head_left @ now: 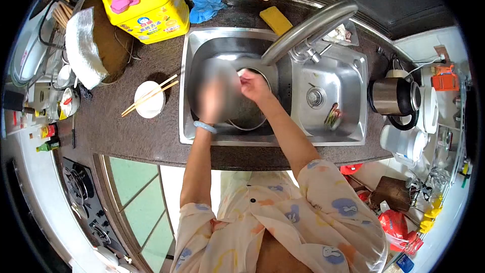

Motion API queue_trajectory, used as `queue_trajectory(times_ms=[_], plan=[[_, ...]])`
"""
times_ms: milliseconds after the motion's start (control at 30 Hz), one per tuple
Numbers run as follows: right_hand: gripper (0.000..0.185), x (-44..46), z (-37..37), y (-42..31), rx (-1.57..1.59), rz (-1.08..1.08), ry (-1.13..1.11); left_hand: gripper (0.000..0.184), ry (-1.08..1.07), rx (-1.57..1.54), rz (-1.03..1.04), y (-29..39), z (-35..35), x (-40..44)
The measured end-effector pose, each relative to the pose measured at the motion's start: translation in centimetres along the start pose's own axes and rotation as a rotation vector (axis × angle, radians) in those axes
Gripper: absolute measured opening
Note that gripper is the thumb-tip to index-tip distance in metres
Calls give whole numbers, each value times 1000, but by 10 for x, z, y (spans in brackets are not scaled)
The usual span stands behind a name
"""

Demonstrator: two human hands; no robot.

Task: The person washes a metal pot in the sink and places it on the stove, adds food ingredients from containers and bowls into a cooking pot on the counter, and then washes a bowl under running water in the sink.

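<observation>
Both hands are over the large left basin of a steel sink (186, 71). A round metal pot (247, 116) stands in that basin. My left hand (213, 98), with a pale bracelet at the wrist, is inside a blurred patch, so its fingers and anything in them cannot be made out. At the pot's upper part, my right hand (252, 85) has its fingers closed together around something small and whitish, too small to name. The curved faucet (313, 30) reaches over the basin from the upper right.
A white bowl (149, 102) with chopsticks across it stands left of the sink. Behind are a yellow jug (151, 15), a blue cloth (206, 2) and a yellow sponge (276, 20). A dark kettle (393, 96) stands at the right. Scraps (333, 116) lie in the small basin.
</observation>
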State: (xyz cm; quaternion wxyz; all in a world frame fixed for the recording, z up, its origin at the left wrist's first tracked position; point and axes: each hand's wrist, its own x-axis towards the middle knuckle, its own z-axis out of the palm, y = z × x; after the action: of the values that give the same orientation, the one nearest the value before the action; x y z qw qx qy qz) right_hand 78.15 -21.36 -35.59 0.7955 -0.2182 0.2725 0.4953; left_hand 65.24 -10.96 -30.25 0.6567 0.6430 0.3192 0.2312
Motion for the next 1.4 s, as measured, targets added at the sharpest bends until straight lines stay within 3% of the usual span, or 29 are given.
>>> queue_trajectory(times_ms=[100,233,300,333,367,400,467,567,600,633,700,800,833,900,967,1000,1033,1067,1100,1167,1200,1300,1367,1400], plan=[[24,15,-38,-25,519,-173,327,44,47,-60,-69,-11,-5,-3],[21,37,-57,-32,512,-147,360,32,-40,23,-50,-31,-22,-9],[16,33,-17,-23,461,-201,370,19,18,479,594,-33,-25,-12],[16,35,-7,-12,457,-200,372,19,21,478,592,-24,-26,-11],[14,37,0,1,184,-168,279,23,-136,560,263,-7,-28,-12],[13,36,8,12,-90,-135,186,21,-80,389,181,-4,-19,-12],[13,-22,57,43,-376,-112,251,50,63,17,55,1,-1,-13],[18,-72,45,69,-678,-134,-277,51,79,42,26,-5,0,-8],[19,-91,35,72,-888,-69,-226,52,85,48,20,-8,0,-7],[25,-87,4,63,-1348,89,-182,51,74,28,19,-3,1,-6],[31,-111,-14,50,-1940,-160,-392,51,73,7,17,6,-2,-1],[26,-84,-69,-9,-2451,-32,-652,48,60,79,62,8,-5,4],[21,-79,-64,-28,-2675,-53,-539,48,53,93,75,4,-5,7],[17,-66,-28,-56,-3274,-624,-747,47,33,101,97,-2,-7,12],[22,-30,-12,-65,-3375,-959,-710,49,33,78,101,3,-8,14],[22,-22,-2,-62,-3370,-958,-724,50,33,67,102,6,-8,14],[28,-18,9,-55,-3250,-1148,-761,41,-28,153,82,0,-13,15],[35,-17,17,-50,-3120,-1323,-790,21,-82,394,433,-5,-19,17],[35,-12,14,-48,-3116,-1319,-801,22,-49,615,802,-11,-24,18],[39,-2,11,-43,-2991,-1450,-821,29,-105,629,728,-20,-27,16],[39,0,4,-43,-2987,-1452,-827,41,-167,636,656,-21,-28,15],[36,2,-22,-41,-3070,-1324,-736,38,-112,695,687,-17,-25,14],[36,-8,-38,-29,-3199,-1072,-435,38,-110,718,663,-20,-26,13],[36,-6,-53,-17,-2909,-744,-127,42,-104,665,648,-24,-28,14]])
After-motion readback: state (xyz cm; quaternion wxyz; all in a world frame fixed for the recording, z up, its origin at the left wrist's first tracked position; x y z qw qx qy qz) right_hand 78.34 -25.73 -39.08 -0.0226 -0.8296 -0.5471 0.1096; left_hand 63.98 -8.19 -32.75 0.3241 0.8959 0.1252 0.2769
